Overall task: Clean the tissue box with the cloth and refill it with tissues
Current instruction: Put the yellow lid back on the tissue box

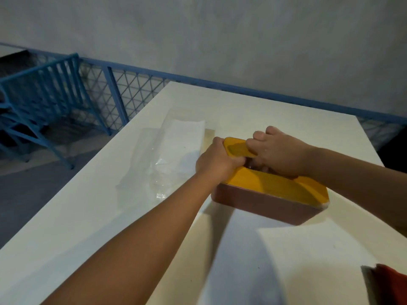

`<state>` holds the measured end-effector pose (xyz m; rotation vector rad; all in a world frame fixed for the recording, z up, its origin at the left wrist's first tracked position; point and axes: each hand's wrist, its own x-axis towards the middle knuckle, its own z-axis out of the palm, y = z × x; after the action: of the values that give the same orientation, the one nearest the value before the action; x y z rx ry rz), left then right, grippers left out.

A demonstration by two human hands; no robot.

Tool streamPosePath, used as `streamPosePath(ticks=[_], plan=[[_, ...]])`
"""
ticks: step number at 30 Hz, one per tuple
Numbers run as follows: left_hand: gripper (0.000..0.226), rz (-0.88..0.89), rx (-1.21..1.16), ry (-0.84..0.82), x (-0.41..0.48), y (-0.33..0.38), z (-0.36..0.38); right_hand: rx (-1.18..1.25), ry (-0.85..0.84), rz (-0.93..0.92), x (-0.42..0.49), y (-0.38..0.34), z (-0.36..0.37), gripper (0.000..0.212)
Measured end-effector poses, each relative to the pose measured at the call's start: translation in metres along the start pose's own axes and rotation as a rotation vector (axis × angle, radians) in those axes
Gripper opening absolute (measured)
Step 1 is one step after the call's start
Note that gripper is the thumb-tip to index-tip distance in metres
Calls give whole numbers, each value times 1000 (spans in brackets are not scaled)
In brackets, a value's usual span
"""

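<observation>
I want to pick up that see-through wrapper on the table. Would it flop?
Probably floppy: the wrapper lies crinkled and flat on the table. Likely very light, since it looks thin and see-through. It might slide easily on that smooth top.

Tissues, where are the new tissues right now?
In the head view, the tissues in clear plastic lie on the white table, left of the tissue box and just beside the left hand gripping it.
</observation>
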<state>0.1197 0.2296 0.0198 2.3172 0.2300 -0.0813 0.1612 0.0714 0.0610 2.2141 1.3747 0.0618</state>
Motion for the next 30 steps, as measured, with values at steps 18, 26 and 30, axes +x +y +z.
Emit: streamPosePath(ticks=[18, 26, 30], plan=[[67, 2, 22, -9, -1, 4, -1, -7, 48, -45, 4, 0, 11, 37], [66, -10, 8, -24, -4, 4, -2, 39, -15, -70, -2, 6, 10, 41], [66, -8, 16, -31, -4, 4, -1, 71, 75, -46, -2, 3, 19, 39]])
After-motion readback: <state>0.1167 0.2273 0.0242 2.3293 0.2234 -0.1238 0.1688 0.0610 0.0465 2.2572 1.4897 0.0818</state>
